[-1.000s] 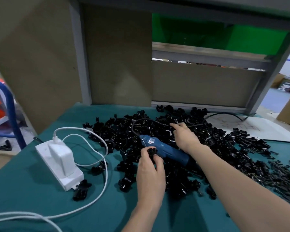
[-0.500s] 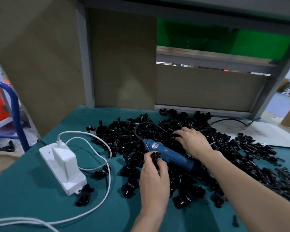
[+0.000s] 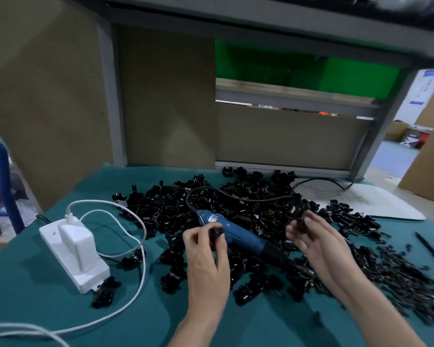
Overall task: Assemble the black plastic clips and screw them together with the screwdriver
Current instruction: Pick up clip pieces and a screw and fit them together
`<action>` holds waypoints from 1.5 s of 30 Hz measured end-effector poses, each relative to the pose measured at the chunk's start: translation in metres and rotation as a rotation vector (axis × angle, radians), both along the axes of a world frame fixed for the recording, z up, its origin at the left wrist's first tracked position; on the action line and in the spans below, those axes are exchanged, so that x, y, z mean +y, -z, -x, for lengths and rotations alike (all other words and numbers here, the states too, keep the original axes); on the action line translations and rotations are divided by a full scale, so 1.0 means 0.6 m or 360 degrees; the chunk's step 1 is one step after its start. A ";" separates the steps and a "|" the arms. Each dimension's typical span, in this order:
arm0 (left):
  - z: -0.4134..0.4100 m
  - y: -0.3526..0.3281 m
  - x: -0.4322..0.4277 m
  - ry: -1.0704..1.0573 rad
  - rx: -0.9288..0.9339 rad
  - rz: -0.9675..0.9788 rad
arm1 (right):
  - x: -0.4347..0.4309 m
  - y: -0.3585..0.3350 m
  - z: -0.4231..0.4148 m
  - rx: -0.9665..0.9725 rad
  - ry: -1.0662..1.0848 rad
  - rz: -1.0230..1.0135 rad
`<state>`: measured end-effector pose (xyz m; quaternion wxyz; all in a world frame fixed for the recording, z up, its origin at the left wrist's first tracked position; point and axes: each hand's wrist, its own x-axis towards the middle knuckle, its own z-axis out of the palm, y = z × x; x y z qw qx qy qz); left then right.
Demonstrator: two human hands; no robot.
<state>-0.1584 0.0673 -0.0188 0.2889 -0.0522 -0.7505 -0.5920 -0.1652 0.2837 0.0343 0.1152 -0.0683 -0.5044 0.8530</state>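
Left hand (image 3: 206, 261): thumb and fingers curled and closed together, pinching the left-hand clip (image 3: 214, 233), a small black round-ended part, at the fingertips. It is held just above the near side of the electric screwdriver (image 3: 236, 237).

Right hand (image 3: 318, 244): fingers partly curled, holding the right-hand clip (image 3: 301, 222) at the fingertips. Motion blur hides the exact finger placement. The two hands are apart, with the screwdriver between them.

Electric screwdriver: blue body, black tip end, lying slantwise on the pile of black plastic clips (image 3: 248, 204), untouched by either hand. Its black cord loops back over the pile.

Pile: spread across the middle and right of the teal mat (image 3: 35, 309).

Also noted, left of the pile: white charger (image 3: 72, 236) plugged into a white power strip (image 3: 85, 276), white cable (image 3: 140, 236) looping forward. White sheet (image 3: 376, 204) at far right
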 end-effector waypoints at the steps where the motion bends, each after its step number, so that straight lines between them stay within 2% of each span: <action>1: -0.004 -0.001 0.000 0.0002 0.0037 0.0058 | 0.002 0.008 -0.028 -0.0049 -0.0051 0.0172; 4: -0.019 -0.006 0.008 0.0221 0.0042 0.0101 | 0.000 0.037 -0.093 -0.0209 -0.0184 0.0464; 6: -0.034 -0.009 0.022 0.0364 -0.0048 -0.0013 | -0.004 0.052 -0.116 -0.0290 -0.0280 0.0529; 9: -0.057 -0.005 0.050 0.0499 -0.0216 -0.0209 | -0.009 0.062 -0.128 -0.0361 -0.0364 0.0465; 13: -0.070 0.002 0.067 0.0625 -0.0364 -0.0281 | -0.024 0.066 -0.131 -0.0427 -0.0346 0.0334; 16: -0.070 0.004 0.069 0.0651 -0.0374 -0.0253 | -0.031 0.069 -0.131 -0.0385 -0.0312 0.0223; 21: -0.071 0.006 0.069 0.0726 -0.0373 -0.0033 | -0.034 0.068 -0.129 -0.0256 -0.0367 0.0060; 30: -0.073 0.001 0.078 0.0950 -0.0345 0.0012 | -0.029 0.072 -0.121 -0.0077 -0.0299 -0.0028; 36: -0.076 -0.005 0.076 0.0998 -0.0370 -0.0116 | -0.028 0.071 -0.125 -0.0071 -0.0336 -0.0087; 45: -0.080 -0.009 0.079 0.1014 -0.0349 -0.0146 | -0.019 0.073 -0.130 -0.0046 -0.0341 -0.0140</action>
